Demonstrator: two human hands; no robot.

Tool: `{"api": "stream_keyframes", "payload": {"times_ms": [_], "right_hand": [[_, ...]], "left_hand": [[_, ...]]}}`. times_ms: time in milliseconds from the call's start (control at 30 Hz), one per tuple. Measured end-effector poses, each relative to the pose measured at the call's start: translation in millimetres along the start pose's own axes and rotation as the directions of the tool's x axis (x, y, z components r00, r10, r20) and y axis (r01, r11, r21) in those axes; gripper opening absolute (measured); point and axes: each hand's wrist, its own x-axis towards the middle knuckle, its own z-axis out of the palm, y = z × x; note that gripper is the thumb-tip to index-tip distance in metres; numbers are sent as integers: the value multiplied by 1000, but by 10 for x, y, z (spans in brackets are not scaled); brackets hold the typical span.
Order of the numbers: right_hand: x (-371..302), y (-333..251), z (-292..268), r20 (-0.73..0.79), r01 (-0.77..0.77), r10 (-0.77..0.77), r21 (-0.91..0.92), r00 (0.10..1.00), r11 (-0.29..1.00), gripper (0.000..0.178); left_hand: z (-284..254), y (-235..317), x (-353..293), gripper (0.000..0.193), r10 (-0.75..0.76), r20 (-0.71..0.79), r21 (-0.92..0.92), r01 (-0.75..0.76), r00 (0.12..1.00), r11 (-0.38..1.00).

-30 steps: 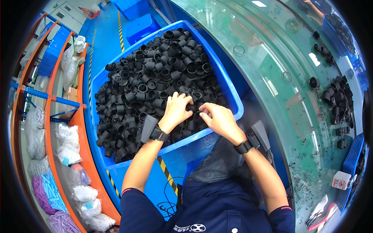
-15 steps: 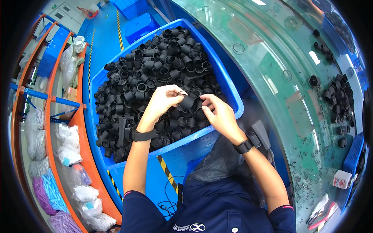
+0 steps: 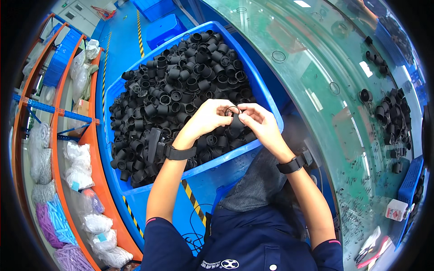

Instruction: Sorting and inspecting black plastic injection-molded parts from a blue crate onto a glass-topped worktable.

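Note:
Over the near right part of the heap, my left hand pinches a black plastic cylinder. A thin black ring shows at its upper end. From the other side my right hand closes thumb and fingertips on the same end of the cylinder. Both hands nearly meet there. Whether the ring is part of the cylinder or loose I cannot tell. Beneath lie many similar black cylinders, heaped in a large blue tub.
A glass-topped green table curves along the right, with loose rings, a pile of black parts, a white bottle and pliers-like tools. Orange shelving with bagged goods stands left. A blue stool sits behind the tub.
My left hand has shifted right with the cylinder. My right hand, apart from it before, has come up against its upper end.

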Motion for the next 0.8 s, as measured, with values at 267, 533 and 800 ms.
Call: {"api": "stream_keyframes", "payload": {"times_ms": [267, 533, 800], "right_hand": [[22, -3, 39, -133, -33, 18, -109, 991, 994, 31], [23, 78, -8, -106, -21, 4, -165, 994, 986, 38], [7, 29, 142, -249, -96, -110, -687, 962, 720, 33]], "left_hand": [[-139, -7, -15, 15, -72, -128, 96, 85, 989, 992], [-8, 27, 62, 16, -20, -82, -45, 16, 996, 999], [-136, -464, 66, 23, 160, -263, 617, 38, 951, 786]]}}
